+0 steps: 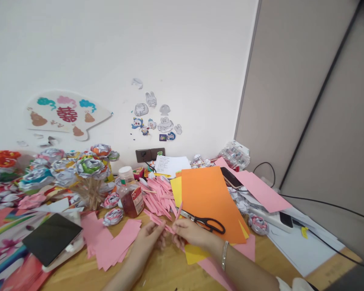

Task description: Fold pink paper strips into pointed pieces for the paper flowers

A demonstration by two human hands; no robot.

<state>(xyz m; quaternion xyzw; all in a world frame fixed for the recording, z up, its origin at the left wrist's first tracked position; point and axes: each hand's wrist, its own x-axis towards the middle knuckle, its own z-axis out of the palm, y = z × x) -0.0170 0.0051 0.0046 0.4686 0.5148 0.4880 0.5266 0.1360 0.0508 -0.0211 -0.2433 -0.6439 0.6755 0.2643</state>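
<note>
My left hand (150,235) is closed on a folded pink paper strip (155,218), pinching it between thumb and fingers. Close beside it, my right hand (190,231) has its fingertips pressed together on the same pink paper; a narrow pink end sticks up there. Fingers partly hide where the paper is held. Just beyond both hands lies a heap of folded pink strips (159,194). Black-handled scissors (215,224) rest on orange sheets (203,190), right behind my right hand. Flat pink paper pieces (117,244) are spread left of my left hand.
A bottle of red liquid (130,202) stands behind the pink pieces. Crumpled paper flowers (91,167) crowd the left, behind a dark tablet-like device (52,239). A phone (231,178), white sheets (303,242) and black cables (321,241) lie on the right. A wall closes off the back.
</note>
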